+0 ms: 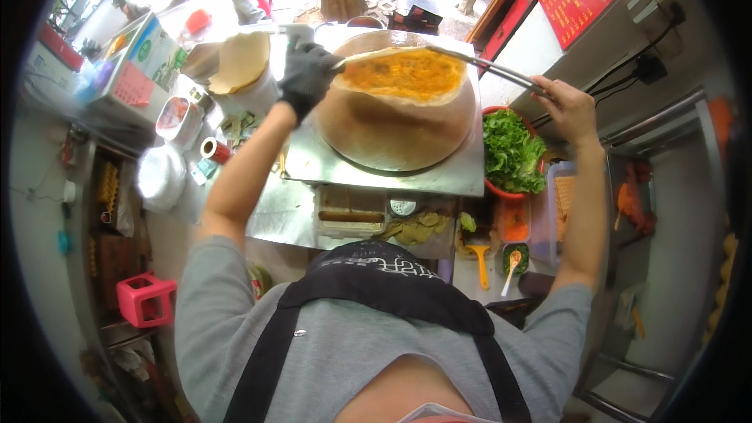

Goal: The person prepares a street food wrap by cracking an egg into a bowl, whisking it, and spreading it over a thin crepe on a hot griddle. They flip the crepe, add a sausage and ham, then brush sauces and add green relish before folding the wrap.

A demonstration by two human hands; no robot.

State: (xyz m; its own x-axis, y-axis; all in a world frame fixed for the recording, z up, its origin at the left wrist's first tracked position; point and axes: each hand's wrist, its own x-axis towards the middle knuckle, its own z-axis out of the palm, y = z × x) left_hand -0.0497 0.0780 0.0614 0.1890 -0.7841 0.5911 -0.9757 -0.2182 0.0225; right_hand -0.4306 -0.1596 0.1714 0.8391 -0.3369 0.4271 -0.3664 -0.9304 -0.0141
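Note:
My left hand (309, 79), in a black glove, pinches the left edge of a thin flatbread with an orange egg-like surface (405, 75). Bare, my right hand (565, 107) is closed around the handle end of long metal tongs (499, 69), whose far end meets the flatbread's upper right edge. Stretched between hand and tongs, the flatbread appears lifted over the round griddle plate (393, 141). A shadow lies on the plate below it. The exact contact at the tongs' tips is blurred.
Right of the griddle stands a red bowl of lettuce (511, 150); nearer are a yellow-handled brush (482, 264) and a small tub of chopped greens with a spoon (515, 259). Left are a paper-lined bucket (238, 64), stacked plastic lids (161, 176) and a meat tub (174, 117). A person sits beyond.

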